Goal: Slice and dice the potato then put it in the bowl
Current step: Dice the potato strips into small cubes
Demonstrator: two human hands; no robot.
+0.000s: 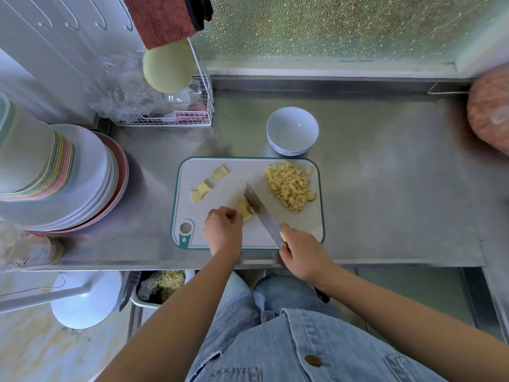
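Soft, bright daylight comes through the frosted window (pixel 330 28) beyond the counter's (pixel 385 188) far edge, leaving a dull sheen on the steel and faint shadows beside the bowl (pixel 292 128) and plates (pixel 82 175), while wide-angle distortion bends and blurs the left and right edges.

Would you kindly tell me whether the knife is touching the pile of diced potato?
Apart. The head view shows a strip of bare cutting board between the knife and the pile of diced potato.
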